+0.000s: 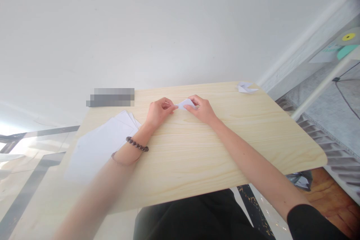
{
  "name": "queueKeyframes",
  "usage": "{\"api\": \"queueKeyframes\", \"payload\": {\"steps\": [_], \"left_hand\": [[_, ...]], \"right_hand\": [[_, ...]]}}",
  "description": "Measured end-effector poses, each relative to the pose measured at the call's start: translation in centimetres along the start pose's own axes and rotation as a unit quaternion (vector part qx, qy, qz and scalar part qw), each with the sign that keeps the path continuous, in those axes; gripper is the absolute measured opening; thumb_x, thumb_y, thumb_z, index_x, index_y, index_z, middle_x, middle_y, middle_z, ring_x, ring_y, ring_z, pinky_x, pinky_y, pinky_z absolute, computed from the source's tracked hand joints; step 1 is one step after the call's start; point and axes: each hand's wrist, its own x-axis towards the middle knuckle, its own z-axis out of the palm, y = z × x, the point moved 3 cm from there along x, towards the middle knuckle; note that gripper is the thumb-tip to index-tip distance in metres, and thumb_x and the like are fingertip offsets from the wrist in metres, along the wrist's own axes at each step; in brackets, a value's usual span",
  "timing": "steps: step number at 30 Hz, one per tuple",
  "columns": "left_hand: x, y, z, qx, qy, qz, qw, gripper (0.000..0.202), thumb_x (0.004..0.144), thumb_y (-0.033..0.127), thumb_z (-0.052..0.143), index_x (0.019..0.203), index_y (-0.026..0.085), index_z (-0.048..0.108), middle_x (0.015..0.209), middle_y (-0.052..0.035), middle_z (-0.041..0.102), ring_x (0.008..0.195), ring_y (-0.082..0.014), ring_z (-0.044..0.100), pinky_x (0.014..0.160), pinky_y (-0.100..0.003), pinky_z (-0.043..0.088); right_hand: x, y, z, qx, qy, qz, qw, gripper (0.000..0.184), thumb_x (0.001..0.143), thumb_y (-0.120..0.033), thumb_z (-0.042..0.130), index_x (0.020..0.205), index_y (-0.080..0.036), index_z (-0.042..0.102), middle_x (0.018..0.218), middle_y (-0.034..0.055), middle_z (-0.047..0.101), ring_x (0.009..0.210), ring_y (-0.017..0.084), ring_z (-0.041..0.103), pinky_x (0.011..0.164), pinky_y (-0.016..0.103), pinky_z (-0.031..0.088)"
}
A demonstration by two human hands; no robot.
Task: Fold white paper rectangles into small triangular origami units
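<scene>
A small piece of folded white paper (185,104) is held between my two hands over the middle of the table. My left hand (161,111) pinches its narrow left end between thumb and fingers. On the wider right part, my right hand (201,108) grips with the thumb in front and the fingers behind. Part of the paper is hidden by the right fingers. Dark beads circle my left wrist.
Loose white sheets (98,142) lie at the left of the light wooden table (185,165), partly under my left forearm. A folded paper figure (246,87) rests at the far right corner. Behind the table stands a white wall (168,26). A pixelated dark patch covers the far left corner.
</scene>
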Motion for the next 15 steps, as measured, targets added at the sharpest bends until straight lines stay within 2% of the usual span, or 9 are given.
{"api": "queueKeyframes", "payload": {"steps": [4,8,12,15], "left_hand": [[0.03,0.03,-0.09,0.002,0.001,0.006,1.0,0.029,0.067,0.045,0.065,0.072,0.018,0.055,0.065,-0.0012,0.067,0.059,-0.0135,0.061,0.062,-0.024,0.044],[-0.04,0.0,0.1,-0.002,-0.024,0.024,0.999,0.032,0.07,0.048,0.061,0.076,0.017,0.06,0.069,-0.0031,0.067,0.064,-0.0145,0.061,0.065,-0.025,0.044],[-0.07,-0.05,0.13,-0.016,-0.03,0.02,0.999,0.044,0.079,0.054,0.045,0.084,0.016,0.065,0.069,-0.0049,0.067,0.066,-0.0152,0.061,0.062,-0.024,0.044],[0.06,-0.18,0.13,-0.037,-0.039,0.006,0.999,0.053,0.083,0.057,0.035,0.083,0.014,0.066,0.069,-0.007,0.067,0.065,-0.0151,0.06,0.059,-0.023,0.044]], "right_hand": [[0.06,0.16,0.02,0.003,-0.001,0.012,1.0,0.025,0.072,-0.039,0.057,0.086,-0.019,0.056,0.075,0.0002,0.06,0.067,0.013,0.053,0.062,0.025,0.042],[0.07,0.32,-0.04,-0.004,0.004,0.02,1.0,0.024,0.073,-0.039,0.056,0.085,-0.019,0.056,0.073,-0.0004,0.059,0.065,0.012,0.052,0.061,0.024,0.041],[0.02,0.39,-0.07,-0.009,0.012,0.022,1.0,0.024,0.073,-0.039,0.056,0.085,-0.019,0.056,0.072,-0.0007,0.058,0.064,0.012,0.052,0.061,0.024,0.04],[0.0,0.28,-0.09,-0.016,0.009,0.018,1.0,0.024,0.073,-0.039,0.055,0.086,-0.019,0.056,0.073,-0.0004,0.059,0.065,0.012,0.051,0.061,0.024,0.04]]}}
